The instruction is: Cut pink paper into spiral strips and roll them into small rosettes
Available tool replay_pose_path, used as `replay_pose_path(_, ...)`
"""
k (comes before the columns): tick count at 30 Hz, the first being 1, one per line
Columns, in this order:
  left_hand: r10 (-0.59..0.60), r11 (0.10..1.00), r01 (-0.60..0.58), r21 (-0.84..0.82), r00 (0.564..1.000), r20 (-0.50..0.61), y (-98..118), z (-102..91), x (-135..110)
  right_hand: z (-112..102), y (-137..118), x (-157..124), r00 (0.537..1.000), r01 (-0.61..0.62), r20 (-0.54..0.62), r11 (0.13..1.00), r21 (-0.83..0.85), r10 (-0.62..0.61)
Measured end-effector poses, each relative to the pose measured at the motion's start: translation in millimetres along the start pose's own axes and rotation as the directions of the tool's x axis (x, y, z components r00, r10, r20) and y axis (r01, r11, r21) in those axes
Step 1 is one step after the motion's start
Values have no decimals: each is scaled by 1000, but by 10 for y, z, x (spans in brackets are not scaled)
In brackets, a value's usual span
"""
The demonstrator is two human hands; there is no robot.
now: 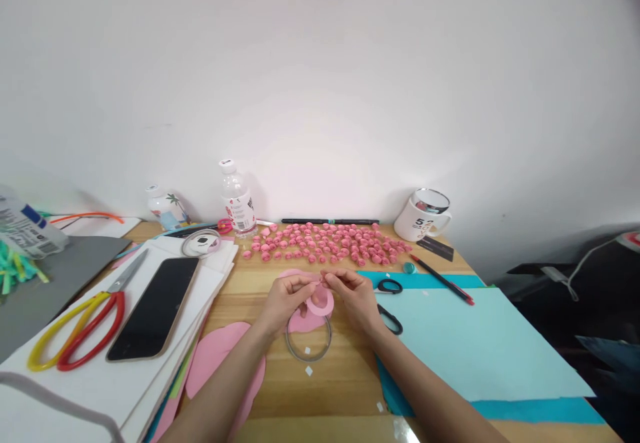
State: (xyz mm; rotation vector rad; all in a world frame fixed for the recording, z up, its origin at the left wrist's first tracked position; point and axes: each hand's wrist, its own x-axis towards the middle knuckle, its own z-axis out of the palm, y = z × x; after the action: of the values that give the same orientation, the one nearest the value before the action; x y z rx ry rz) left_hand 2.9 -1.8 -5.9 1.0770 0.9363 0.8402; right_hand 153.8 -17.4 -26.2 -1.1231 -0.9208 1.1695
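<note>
Over the middle of the table, a curled pink paper strip hangs between my two hands. My left hand is closed, pinching the strip from the left. The fingertips of my right hand are pinched together at its upper end, close to the left fingertips. Pink paper lies beneath the hands. Just below them a roll of clear tape lies flat, with small white squares nearby. Many small pink rolled paper roses are spread out behind the hands.
Left are a phone, red-and-yellow scissors and large pink paper. A bottle and mug stand near the wall. To the right lie black-handled scissors, a pencil and light blue paper.
</note>
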Motion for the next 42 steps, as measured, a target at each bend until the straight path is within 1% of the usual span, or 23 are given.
replay_pose_path(2, 2, 999, -2, -44, 1000, -22, -6, -2, 8, 7, -18, -6, 1000, -6, 21, 1000, -6, 6)
replay_pose_path(5, 7, 998, -7, -68, 1000, -5, -7, -6, 13, 14, -28, -11, 1000, -10, 11, 1000, 13, 10)
replay_pose_path(10, 6, 1000, -6, 3, 1000, 26, 3, 5, -8, 20, -36, -18, 998, -11, -56, 997, 82, 16)
replay_pose_path(14, 16, 999, -17, 30, 999, 40, 2, 3, -21, 16, -43, -15, 996, -13, -87, 999, 42, 17)
replay_pose_path(16, 27, 999, -28, 32, 999, 36, -7, -10, -12, 9, -39, -10, 997, 7, -71, 1000, 1, -7)
replay_pose_path(18, 31, 999, -32, 27, 999, 29, -16, -22, 2, 1, -29, -5, 999, 18, -31, 1000, -26, -18)
replay_pose_path(21, 29, 1000, -29, 7, 1000, 1, -17, -27, 17, -8, -9, 2, 1000, 9, 10, 1000, -26, -9)
replay_pose_path(24, 25, 1000, -25, 4, 1000, -15, -10, -18, 16, -13, 7, 3, 1000, 15, -1, 1000, -14, -15)
replay_pose_path(29, 12, 999, -13, 46, 1000, 15, -23, -11, 4, -15, 10, -8, 1000, 8, 0, 998, 55, -8)
replay_pose_path(36, 22, 1000, -22, 8, 1000, 16, -30, -29, 16, -6, -45, -9, 999, 36, 8, 999, -35, -36)
replay_pose_path(39, 21, 1000, -21, -16, 1000, 3, -16, -28, 15, -1, -65, -16, 999, 39, 25, 998, -49, -38)
replay_pose_path(42, 16, 1000, -16, -18, 1000, -3, -3, -21, 9, -5, -55, -20, 999, 51, 18, 997, -52, -50)
